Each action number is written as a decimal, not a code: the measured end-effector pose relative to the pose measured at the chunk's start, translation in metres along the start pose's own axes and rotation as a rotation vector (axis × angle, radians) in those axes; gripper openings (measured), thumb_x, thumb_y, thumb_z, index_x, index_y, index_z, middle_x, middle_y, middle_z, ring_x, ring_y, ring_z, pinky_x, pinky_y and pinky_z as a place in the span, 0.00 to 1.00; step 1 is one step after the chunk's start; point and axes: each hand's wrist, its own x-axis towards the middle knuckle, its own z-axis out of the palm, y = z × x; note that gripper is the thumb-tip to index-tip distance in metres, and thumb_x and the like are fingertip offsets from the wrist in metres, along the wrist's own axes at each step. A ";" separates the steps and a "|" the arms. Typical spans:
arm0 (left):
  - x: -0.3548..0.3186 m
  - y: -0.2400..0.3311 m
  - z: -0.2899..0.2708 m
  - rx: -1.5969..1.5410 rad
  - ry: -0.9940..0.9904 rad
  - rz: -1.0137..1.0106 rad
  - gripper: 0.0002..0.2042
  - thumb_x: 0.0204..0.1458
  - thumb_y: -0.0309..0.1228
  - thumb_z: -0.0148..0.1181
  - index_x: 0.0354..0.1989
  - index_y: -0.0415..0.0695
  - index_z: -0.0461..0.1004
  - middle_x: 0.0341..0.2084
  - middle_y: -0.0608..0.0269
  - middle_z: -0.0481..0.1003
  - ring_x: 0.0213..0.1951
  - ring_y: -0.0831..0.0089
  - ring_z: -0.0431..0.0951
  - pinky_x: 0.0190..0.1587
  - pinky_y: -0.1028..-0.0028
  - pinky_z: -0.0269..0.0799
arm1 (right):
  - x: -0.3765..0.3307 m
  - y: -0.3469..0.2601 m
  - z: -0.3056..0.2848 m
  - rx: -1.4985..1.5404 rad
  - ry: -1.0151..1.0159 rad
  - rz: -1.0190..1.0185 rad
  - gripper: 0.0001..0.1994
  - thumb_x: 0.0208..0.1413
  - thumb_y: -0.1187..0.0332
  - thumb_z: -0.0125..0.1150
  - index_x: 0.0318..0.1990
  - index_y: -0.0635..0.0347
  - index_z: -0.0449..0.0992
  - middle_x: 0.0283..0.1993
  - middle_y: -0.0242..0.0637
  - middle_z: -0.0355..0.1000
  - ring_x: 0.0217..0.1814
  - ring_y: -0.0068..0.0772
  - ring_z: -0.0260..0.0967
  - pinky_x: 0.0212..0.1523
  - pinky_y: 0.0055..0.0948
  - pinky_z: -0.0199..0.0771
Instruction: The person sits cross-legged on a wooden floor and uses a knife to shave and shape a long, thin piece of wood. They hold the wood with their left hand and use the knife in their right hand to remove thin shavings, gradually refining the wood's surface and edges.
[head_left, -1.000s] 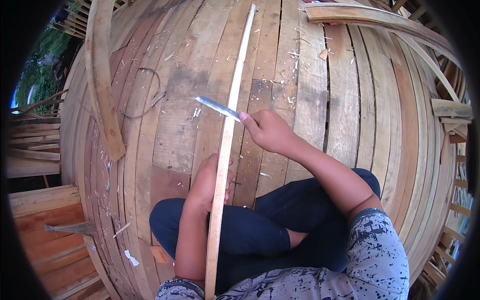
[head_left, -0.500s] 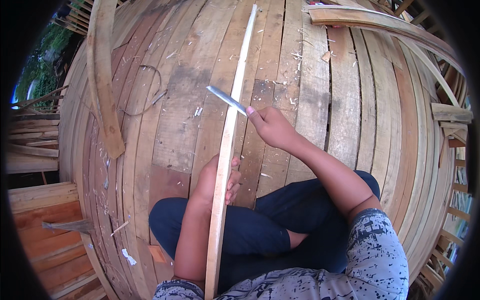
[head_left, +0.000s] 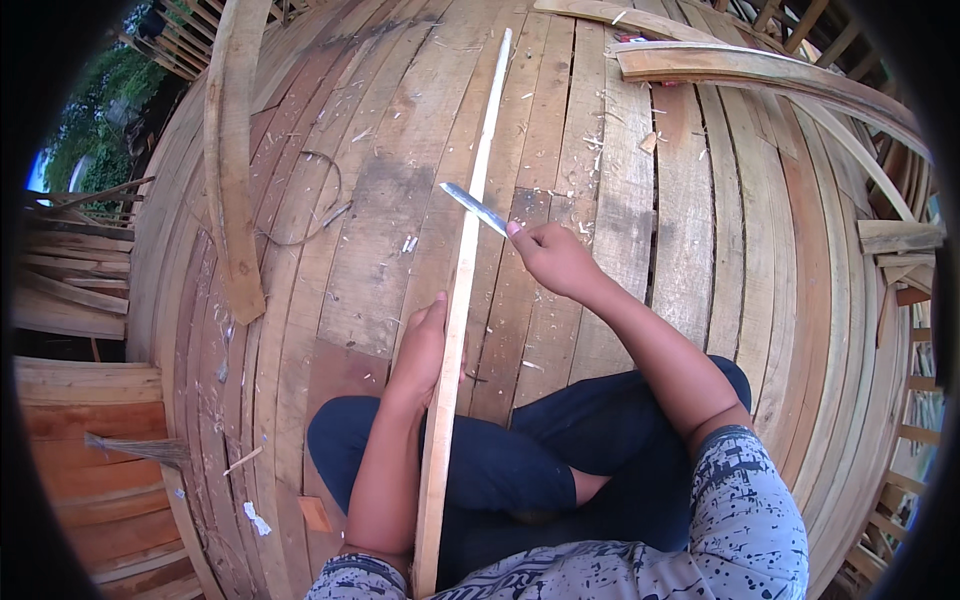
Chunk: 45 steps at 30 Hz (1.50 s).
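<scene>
A long, narrow wooden strip [head_left: 458,330] runs from my lap out over the floor, its pale upper face toward me. My left hand [head_left: 422,350] is closed around it above my crossed legs, the fingers largely hidden behind the wood. In my right hand [head_left: 552,258] is a knife, its handle covered by the fist and the thumb pressed near the base of the blade. The metal knife blade [head_left: 474,208] points up and left and lies across the strip, beyond my left hand.
Plank flooring [head_left: 380,250] with scattered shavings spreads around me. A broad board [head_left: 232,180] lies at the left, and curved planks [head_left: 760,72] lie at the far right. A thin cord loop [head_left: 335,190] and a brush-like bundle [head_left: 135,448] are on the left side.
My left hand has shifted its hold on the strip, with fewer fingers showing on the right side. The knife remains across the strip, and the whole view has moved slightly.
</scene>
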 end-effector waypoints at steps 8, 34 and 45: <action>-0.018 0.034 -0.006 0.326 0.205 0.547 0.25 0.68 0.47 0.42 0.30 0.38 0.73 0.18 0.71 0.66 0.23 0.83 0.65 0.25 0.78 0.63 | -0.031 -0.021 -0.011 0.167 0.033 -0.103 0.33 0.67 0.45 0.46 0.16 0.64 0.65 0.13 0.31 0.56 0.17 0.25 0.52 0.21 0.37 0.56; -0.112 0.169 0.117 0.133 0.541 1.502 0.16 0.62 0.42 0.58 0.36 0.38 0.68 0.27 0.64 0.71 0.30 0.79 0.72 0.35 0.75 0.69 | -0.161 -0.073 -0.058 0.240 0.427 -0.685 0.26 0.45 0.54 0.78 0.26 0.58 0.62 0.23 0.34 0.66 0.26 0.25 0.63 0.29 0.28 0.65; -0.091 0.096 0.121 -0.103 0.288 1.210 0.24 0.65 0.45 0.52 0.54 0.35 0.57 0.44 0.52 0.67 0.45 0.65 0.78 0.51 0.61 0.79 | -0.116 -0.038 -0.038 0.517 0.651 -0.509 0.25 0.40 0.62 0.82 0.21 0.56 0.63 0.16 0.24 0.53 0.18 0.22 0.48 0.21 0.28 0.52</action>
